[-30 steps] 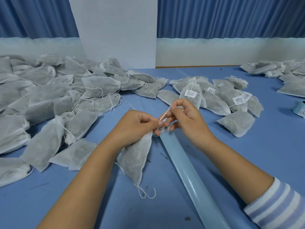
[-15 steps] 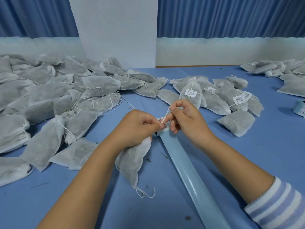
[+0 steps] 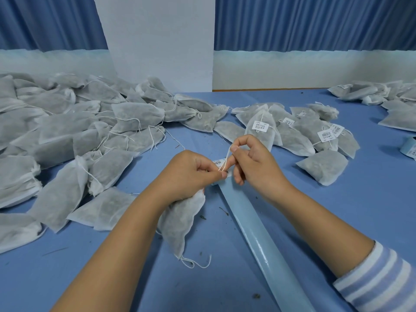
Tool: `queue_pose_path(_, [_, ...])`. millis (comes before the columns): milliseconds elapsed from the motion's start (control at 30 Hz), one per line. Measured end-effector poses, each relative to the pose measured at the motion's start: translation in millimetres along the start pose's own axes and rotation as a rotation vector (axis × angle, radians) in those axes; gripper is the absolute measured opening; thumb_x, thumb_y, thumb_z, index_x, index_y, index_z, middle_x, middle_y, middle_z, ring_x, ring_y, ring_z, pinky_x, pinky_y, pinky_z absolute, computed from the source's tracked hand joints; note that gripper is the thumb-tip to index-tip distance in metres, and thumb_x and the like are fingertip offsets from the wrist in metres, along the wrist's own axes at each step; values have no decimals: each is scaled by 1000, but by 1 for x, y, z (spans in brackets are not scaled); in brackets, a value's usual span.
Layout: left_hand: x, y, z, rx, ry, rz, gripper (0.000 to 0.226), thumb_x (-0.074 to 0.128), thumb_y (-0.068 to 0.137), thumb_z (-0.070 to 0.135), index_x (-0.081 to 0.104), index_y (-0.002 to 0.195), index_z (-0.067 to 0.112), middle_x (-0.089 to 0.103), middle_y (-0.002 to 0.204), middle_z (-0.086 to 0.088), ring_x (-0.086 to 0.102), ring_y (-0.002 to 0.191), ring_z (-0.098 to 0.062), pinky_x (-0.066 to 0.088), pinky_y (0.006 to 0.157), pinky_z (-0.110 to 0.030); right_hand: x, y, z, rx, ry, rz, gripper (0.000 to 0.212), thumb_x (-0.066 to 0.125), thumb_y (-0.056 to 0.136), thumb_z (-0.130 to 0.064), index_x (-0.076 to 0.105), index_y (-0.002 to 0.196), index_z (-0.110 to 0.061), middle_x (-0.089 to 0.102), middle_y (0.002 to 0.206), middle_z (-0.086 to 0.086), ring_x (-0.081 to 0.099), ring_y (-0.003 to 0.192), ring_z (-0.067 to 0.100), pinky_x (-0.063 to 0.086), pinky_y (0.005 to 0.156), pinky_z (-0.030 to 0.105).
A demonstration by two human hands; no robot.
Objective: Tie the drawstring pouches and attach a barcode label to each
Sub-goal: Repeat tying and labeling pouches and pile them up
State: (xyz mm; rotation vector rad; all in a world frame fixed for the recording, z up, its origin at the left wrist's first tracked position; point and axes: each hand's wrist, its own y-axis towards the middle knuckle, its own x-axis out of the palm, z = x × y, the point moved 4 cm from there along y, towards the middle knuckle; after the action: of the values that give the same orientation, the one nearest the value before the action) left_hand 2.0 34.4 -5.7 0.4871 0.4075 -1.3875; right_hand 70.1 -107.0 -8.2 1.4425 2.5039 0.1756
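A blue table carries a large heap of grey-white non-woven drawstring pouches from 9 to 11 o'clock. At 1 o'clock lies a smaller cluster of labelled pouches with white barcode tags; a third heap sits at 2 o'clock. A single pouch rests its lower end near 6 o'clock, its drawstring trailing. A pale blue glossy strip runs from the centre toward 5 o'clock, with dark crumbs beside it.

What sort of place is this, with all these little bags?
Probably a small packing workshop. A heap of unlabelled pouches covers the left of the blue table, a smaller batch carrying barcode labels lies right, and the left hand and right hand hold the drawstring of another pouch.
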Motion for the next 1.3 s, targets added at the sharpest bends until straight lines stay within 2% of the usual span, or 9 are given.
queue_pose_path(167, [1,0,1,1,-29,-7,23,78,84,30,75,68,14,34,39,11,26,39,-7,23,40,-13,2,0,0,7,40,11,11,42,103,-11,46,93,-14,59,59,-9,43,39,10,36,41,20])
queue_pose_path(333, [9,-3,10,80,-42,-65,21,76,85,29,76,64,25,29,41,9,23,42,-8,21,42,-16,8,-2,0,-23,34,-27,10,41,103,-10,45,94,-13,50,55,3,39,43,10,32,43,19])
queue_pose_path(600, [15,-2,10,117,-28,-76,25,75,87,25,73,62,23,28,40,11,23,39,-7,21,41,-13,9,0,4,-46,-35,-51,7,46,102,-16,48,96,-14,41,51,0,36,49,14,31,47,24])
queue_pose_path(667, [15,-1,7,106,-31,-61,24,74,87,28,73,64,23,32,42,11,25,41,-7,23,42,-14,6,1,4,-63,-22,-32,7,46,102,-16,48,96,-15,43,50,-2,38,47,14,32,45,22])
queue_pose_path(800, [12,4,-2,73,-6,8,20,72,88,38,76,77,22,57,52,7,44,50,-3,34,51,-11,-2,0,0,-117,-57,38,10,47,102,-16,47,93,-18,45,51,-6,37,44,10,34,43,19])
queue_pose_path(967, [2,8,-13,-101,-26,-14,25,58,92,53,76,91,34,64,68,30,55,64,14,36,57,-3,-10,2,-3,-156,-90,130,10,46,102,-14,48,92,-15,38,53,1,36,45,11,35,41,21])
queue_pose_path(1100, [-6,5,-23,-250,-146,-87,18,60,93,36,73,103,41,72,103,18,63,92,0,42,70,-17,-13,3,-3,-160,-84,158,10,46,102,-13,48,92,-15,38,50,-5,35,45,12,36,43,16])
queue_pose_path(1200, [-14,3,-25,-273,-124,-97,18,64,86,28,72,103,28,73,94,8,64,80,-10,46,66,-23,-14,3,-5,-180,-69,149,13,46,102,-13,47,91,-19,37,51,-3,34,45,12,36,44,15])
queue_pose_path(1300, [-23,2,-31,-317,-113,-39,19,69,87,29,69,92,11,61,78,2,53,68,-15,39,61,-28,-11,0,-7,-219,-96,117,12,45,102,-13,47,92,-19,37,55,8,36,47,14,38,45,16])
